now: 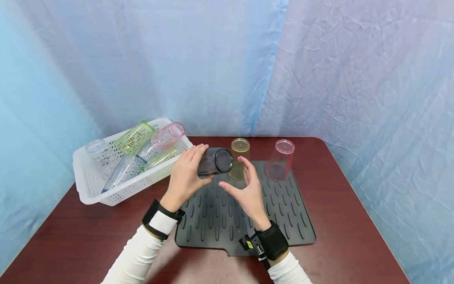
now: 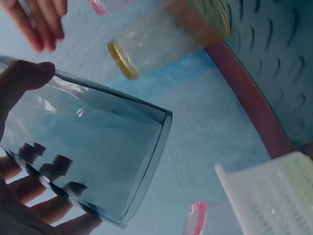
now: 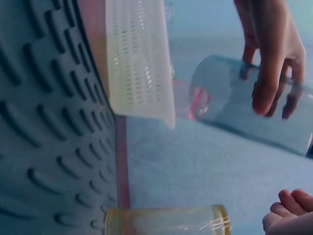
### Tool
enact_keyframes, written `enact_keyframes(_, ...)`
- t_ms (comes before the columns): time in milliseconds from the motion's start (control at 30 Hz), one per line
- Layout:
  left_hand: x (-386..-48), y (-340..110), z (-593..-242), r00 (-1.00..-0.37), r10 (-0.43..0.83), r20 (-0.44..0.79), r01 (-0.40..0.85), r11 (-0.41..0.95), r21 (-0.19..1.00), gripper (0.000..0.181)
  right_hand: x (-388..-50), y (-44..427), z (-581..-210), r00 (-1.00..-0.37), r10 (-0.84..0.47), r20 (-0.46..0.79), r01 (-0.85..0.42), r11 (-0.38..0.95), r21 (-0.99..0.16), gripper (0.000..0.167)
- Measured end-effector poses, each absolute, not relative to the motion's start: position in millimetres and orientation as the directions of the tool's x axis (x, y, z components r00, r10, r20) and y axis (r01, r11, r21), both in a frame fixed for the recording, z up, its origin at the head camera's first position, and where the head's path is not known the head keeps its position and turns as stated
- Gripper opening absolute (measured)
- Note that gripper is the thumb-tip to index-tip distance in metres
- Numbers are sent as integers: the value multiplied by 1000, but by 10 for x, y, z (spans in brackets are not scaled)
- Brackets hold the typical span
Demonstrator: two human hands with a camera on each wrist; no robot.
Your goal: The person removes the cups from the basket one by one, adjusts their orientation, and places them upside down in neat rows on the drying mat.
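- Leftmost on my feed, the basket [image 1: 79,177] stands aslant with a clear cup [image 1: 103,156], a green cup [image 1: 136,138], a blue cup [image 1: 122,173], a pink cup [image 1: 166,136] and more heaped loosely; they look piled for storage rather than arranged.
- Next I see the left hand [image 1: 186,173] grasping the dark cup [image 1: 214,161], thumb on one side, fingers round the other. It is off the surface, tilted, base up and towards the right; I judge this grip leaves the base end free for the other hand.
- Beneath lies the mat [image 1: 220,221], its ridges probably meant to let air under a rim.
- Behind the hands, the yellow cup [image 1: 240,152] stands mouth down on the mat; I'd call it the nearest obstacle, since a low swing could knock it.
- The right hand [image 1: 246,189] is released, thumb and fingers spread beside the dark cup's base without touching; that gap seems shaped for its round wall.
- Farther right I find a second pink cup [image 1: 280,159], also inverted and well apart from the yellow one, on the mat's back edge, with bare table [image 1: 354,236] beyond.
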State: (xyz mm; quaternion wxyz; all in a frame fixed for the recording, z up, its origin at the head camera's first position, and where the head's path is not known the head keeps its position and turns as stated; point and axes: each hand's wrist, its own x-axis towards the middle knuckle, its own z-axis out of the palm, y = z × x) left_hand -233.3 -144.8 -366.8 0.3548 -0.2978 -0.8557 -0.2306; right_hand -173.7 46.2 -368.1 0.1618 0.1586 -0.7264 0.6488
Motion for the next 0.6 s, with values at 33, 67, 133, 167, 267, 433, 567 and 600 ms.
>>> enact_keyframes(33,-2314,-1417,-3690,-572,340,747,672,717,187,90,-1725,451,-3664,-894,-19,447,-447,95,-889,79)
enact_keyframes(67,-2293,-1387,-3712,-573,333,749,668,719,192,91,-1715,439,-3652,-891,-17,455,-454,81,-887,80)
enact_keyframes(133,-2251,-1328,-3752,-582,315,750,663,718,213,92,-1704,418,-3634,-884,-16,468,-468,51,-882,81)
enact_keyframes(167,-2228,-1303,-3771,-589,303,749,657,719,226,92,-1701,408,-3627,-882,-14,471,-471,40,-881,81)
enact_keyframes(267,-2167,-1237,-3822,-613,270,742,643,716,272,92,-1700,378,-3613,-878,-21,478,-479,31,-877,81)
enact_keyframes(433,-2096,-1164,-3895,-643,228,731,625,708,329,90,-1691,335,-3571,-877,-22,480,-480,59,-875,79)
enact_keyframes(567,-2062,-1125,-3939,-662,203,722,614,699,367,91,-1686,314,-3555,-874,-14,485,-485,61,-872,75)
enact_keyframes(600,-2054,-1117,-3950,-669,198,716,609,698,377,91,-1688,310,-3556,-873,-14,487,-487,57,-871,74)
